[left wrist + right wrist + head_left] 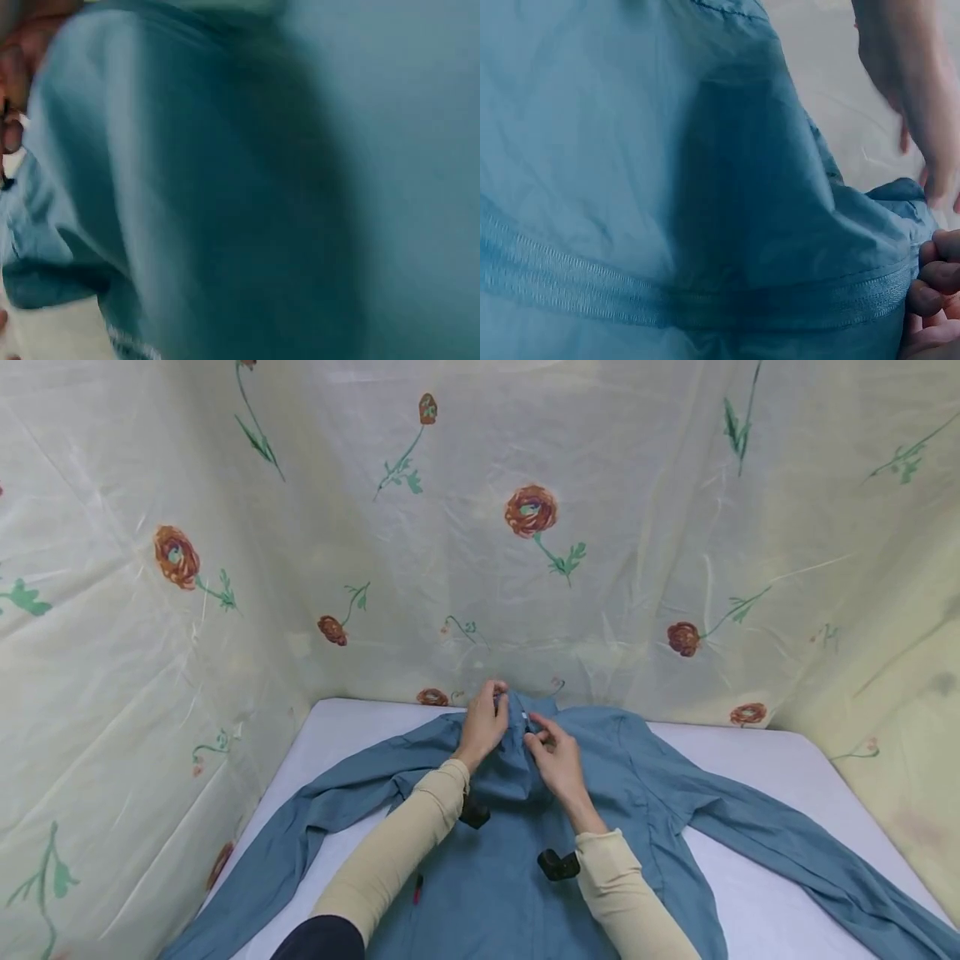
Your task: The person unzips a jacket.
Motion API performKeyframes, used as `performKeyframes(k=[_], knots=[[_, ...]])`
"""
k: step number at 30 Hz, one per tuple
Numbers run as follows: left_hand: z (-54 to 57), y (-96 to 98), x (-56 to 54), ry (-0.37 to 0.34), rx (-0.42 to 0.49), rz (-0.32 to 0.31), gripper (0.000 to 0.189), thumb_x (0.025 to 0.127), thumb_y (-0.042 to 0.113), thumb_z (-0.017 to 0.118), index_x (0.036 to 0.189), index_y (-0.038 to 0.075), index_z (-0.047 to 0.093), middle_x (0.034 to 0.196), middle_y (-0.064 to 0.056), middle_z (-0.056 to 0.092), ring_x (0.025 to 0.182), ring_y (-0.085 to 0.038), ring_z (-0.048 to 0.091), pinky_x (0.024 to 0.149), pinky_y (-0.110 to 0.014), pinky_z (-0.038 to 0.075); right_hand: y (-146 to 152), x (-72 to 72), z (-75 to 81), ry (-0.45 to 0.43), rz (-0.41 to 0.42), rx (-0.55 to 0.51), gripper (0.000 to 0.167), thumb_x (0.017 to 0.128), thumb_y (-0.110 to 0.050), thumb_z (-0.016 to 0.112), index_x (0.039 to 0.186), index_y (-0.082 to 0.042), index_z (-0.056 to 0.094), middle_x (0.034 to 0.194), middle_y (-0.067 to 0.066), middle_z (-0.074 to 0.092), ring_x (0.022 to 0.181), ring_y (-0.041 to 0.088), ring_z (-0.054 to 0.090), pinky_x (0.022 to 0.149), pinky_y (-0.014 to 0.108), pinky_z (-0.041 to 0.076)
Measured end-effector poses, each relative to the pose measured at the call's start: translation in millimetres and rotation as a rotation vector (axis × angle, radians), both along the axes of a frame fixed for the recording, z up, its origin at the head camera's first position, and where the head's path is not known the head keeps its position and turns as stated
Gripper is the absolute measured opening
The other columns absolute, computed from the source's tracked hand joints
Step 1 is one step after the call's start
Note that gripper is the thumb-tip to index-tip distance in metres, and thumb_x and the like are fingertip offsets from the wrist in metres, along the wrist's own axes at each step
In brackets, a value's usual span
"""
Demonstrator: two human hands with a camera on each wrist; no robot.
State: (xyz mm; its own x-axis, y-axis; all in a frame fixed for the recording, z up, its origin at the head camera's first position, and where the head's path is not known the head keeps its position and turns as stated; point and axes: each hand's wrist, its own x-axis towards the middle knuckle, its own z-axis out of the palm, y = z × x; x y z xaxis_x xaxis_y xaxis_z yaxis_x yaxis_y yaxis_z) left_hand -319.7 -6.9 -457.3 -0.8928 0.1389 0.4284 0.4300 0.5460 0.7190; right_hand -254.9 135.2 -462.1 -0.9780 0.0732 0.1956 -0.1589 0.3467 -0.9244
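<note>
A blue jacket (540, 885) lies spread out, its sleeves stretched to both sides. At its collar end, my left hand (483, 727) pinches a bit of the raised blue cloth between thumb and fingers. Just right of it, my right hand (557, 758) pinches the collar edge, where a small whitish spot shows by the fingertips. The right wrist view shows a zip (630, 292) running along the cloth to my right fingers (928, 300). There the left hand (915, 90) is blurred, reaching down to the collar. Folded cloth (165, 187) fills most of the left wrist view.
Beneath the jacket is a white-covered table (757, 877). A flowered curtain (600, 585) rises behind the table and along both sides. Black wrist mounts (558, 865) hang under my forearms, over the jacket. A small red-and-black tab (417, 890) shows on the jacket's lower left.
</note>
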Motion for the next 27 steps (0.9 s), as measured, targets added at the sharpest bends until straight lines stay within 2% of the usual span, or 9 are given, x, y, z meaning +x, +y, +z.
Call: performKeyframes(k=[3, 4, 6, 8, 13, 17, 22, 25, 27], knots=[[-2.5, -6.9, 3.9, 0.325, -0.346, -0.016, 0.022, 0.097, 0.021, 0.052, 0.117, 0.020, 0.061, 0.117, 0.000, 0.061, 0.108, -0.017, 0.057, 0.090, -0.040, 0.041, 4.7, -0.3, -0.3, 0.004, -0.007, -0.019, 0.037, 0.096, -0.019, 0.056, 0.132, -0.011, 0.053, 0.087, 0.011, 0.058, 0.057, 0.008, 0.055, 0.059, 0.019, 0.043], [-3.0, -9.4, 5.3, 0.389, -0.432, -0.043, 0.024, 0.097, 0.023, 0.053, 0.119, 0.022, 0.062, 0.119, 0.001, 0.061, 0.111, -0.017, 0.056, 0.091, -0.042, 0.039, 6.5, -0.2, 0.3, 0.008, -0.010, -0.033, 0.037, 0.096, -0.018, 0.056, 0.132, -0.011, 0.053, 0.086, 0.011, 0.057, 0.059, 0.008, 0.056, 0.061, 0.018, 0.044], [-2.5, -13.2, 7.7, 0.427, -0.537, -0.133, 0.027, 0.098, 0.027, 0.052, 0.123, 0.026, 0.061, 0.121, 0.003, 0.061, 0.113, -0.017, 0.054, 0.093, -0.045, 0.033, 10.1, 0.3, 3.1, 0.019, -0.006, -0.062, 0.038, 0.096, -0.016, 0.056, 0.133, -0.009, 0.052, 0.087, 0.013, 0.057, 0.060, 0.010, 0.057, 0.063, 0.017, 0.044], [-2.1, -15.6, 7.9, 0.407, -0.586, -0.203, 0.030, 0.099, 0.031, 0.049, 0.127, 0.028, 0.059, 0.118, 0.005, 0.062, 0.110, -0.015, 0.053, 0.095, -0.045, 0.029, 12.0, 2.9, 10.0, 0.022, 0.005, -0.080, 0.038, 0.095, -0.013, 0.056, 0.132, -0.005, 0.050, 0.087, 0.016, 0.057, 0.060, 0.015, 0.057, 0.063, 0.017, 0.044], [-2.9, -18.0, 3.9, 0.355, -0.522, -0.245, 0.019, 0.095, 0.031, 0.056, 0.111, 0.029, 0.067, 0.110, 0.005, 0.060, 0.104, -0.014, 0.051, 0.095, -0.046, 0.029, 10.4, 15.6, 27.7, -0.007, 0.023, -0.089, 0.031, 0.095, -0.007, 0.056, 0.123, 0.003, 0.051, 0.087, 0.021, 0.059, 0.065, 0.021, 0.063, 0.062, 0.019, 0.044], [-6.1, -19.4, 4.0, 0.334, -0.453, -0.230, 0.010, 0.091, 0.030, 0.063, 0.100, 0.029, 0.067, 0.108, 0.009, 0.064, 0.104, -0.011, 0.055, 0.099, -0.045, 0.029, 9.6, 15.3, 18.3, -0.018, 0.004, -0.049, 0.026, 0.095, -0.011, 0.057, 0.117, 0.003, 0.054, 0.085, 0.018, 0.061, 0.066, 0.016, 0.063, 0.060, 0.021, 0.046], [-6.3, -17.0, 5.2, 0.282, -0.379, -0.169, 0.007, 0.092, 0.030, 0.061, 0.097, 0.029, 0.066, 0.097, 0.012, 0.067, 0.095, -0.008, 0.059, 0.099, -0.042, 0.029, 7.9, 8.3, 4.5, -0.110, -0.047, 0.005, 0.023, 0.094, -0.025, 0.060, 0.103, -0.005, 0.065, 0.083, 0.013, 0.067, 0.064, 0.013, 0.061, 0.059, 0.025, 0.050], [-6.4, -12.0, 8.4, 0.256, -0.298, -0.130, 0.008, 0.093, 0.030, 0.060, 0.096, 0.027, 0.066, 0.097, 0.011, 0.068, 0.094, -0.008, 0.060, 0.099, -0.042, 0.031, 4.4, 9.4, 10.2, -0.169, -0.038, 0.009, 0.025, 0.094, -0.028, 0.059, 0.097, -0.005, 0.066, 0.081, 0.011, 0.068, 0.063, 0.013, 0.059, 0.059, 0.026, 0.049], [-6.6, -7.4, 12.0, 0.206, -0.234, -0.113, 0.009, 0.094, 0.028, 0.059, 0.097, 0.025, 0.067, 0.097, 0.008, 0.068, 0.093, -0.010, 0.061, 0.100, -0.043, 0.032, 2.1, 9.7, 13.0, -0.189, -0.028, 0.003, 0.024, 0.095, -0.028, 0.057, 0.096, -0.004, 0.065, 0.080, 0.009, 0.066, 0.065, 0.013, 0.057, 0.060, 0.026, 0.047]])
